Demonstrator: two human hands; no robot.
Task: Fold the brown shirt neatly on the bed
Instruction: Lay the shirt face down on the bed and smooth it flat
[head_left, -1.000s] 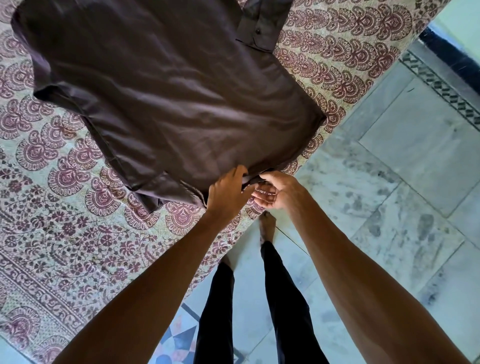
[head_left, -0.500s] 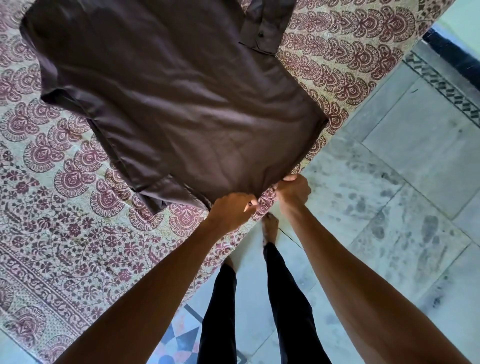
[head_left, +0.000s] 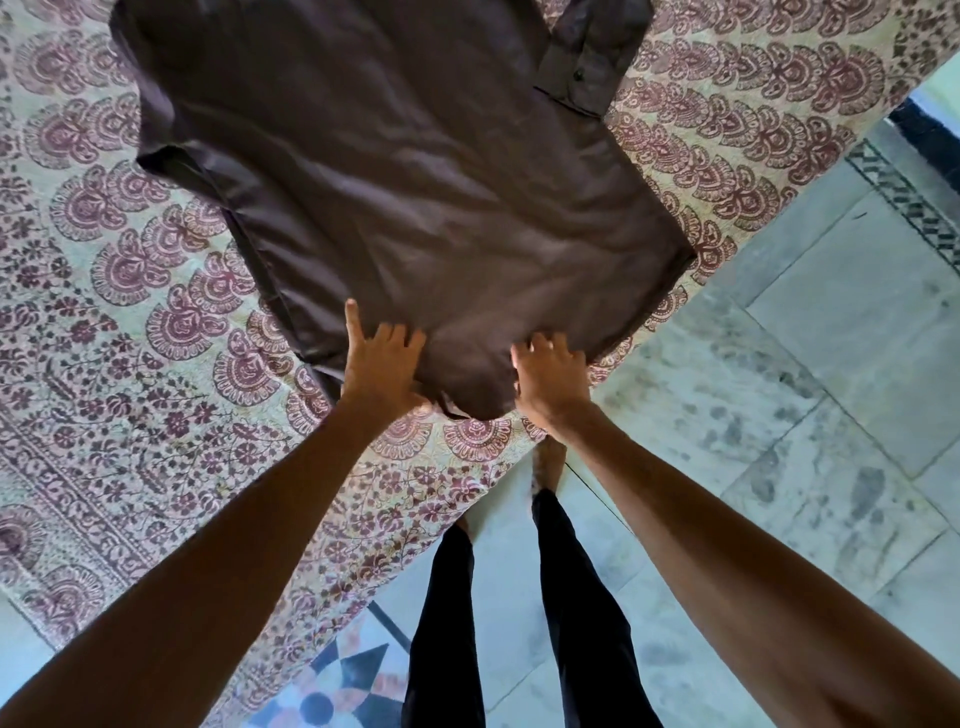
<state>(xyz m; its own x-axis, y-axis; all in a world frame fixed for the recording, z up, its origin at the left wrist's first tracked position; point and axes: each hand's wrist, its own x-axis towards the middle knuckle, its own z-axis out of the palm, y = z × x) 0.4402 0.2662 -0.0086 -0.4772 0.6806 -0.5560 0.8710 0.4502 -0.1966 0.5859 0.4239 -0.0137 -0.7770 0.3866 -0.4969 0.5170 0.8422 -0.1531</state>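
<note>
Brown cloth takes up most of the head view: the brown shirt (head_left: 405, 208) lies spread flat, back up as far as I can tell, on the bed (head_left: 130, 338). It rests on a cream cover printed with maroon paisley. Its rounded tail points at the near edge of the mattress, and a buttoned cuff (head_left: 587, 62) lies out at the far right.

The left hand (head_left: 382, 364) rests palm down on the tail's left side, fingers spread wide and one finger stretched out ahead. The right hand (head_left: 550, 379) lies on the tail's right side with its fingers a little bent and their tips on the cloth. I see no fold caught in it. The tip of the tail shows between the two wrists, just short of the bed's edge. Beyond that edge are the marble floor (head_left: 779, 415) and the person's black trousers (head_left: 571, 597).

Half a second back, both hands were closed on the hem right at the mattress edge, and a second back they were bunched together there, pinching it. Now they have let go, parted and moved up onto the cloth.

I take that to mean the tugging straight is over and the pressing flat has begun. The shirt looks squarer and smoother near the tail. No fold has been made yet.
</note>
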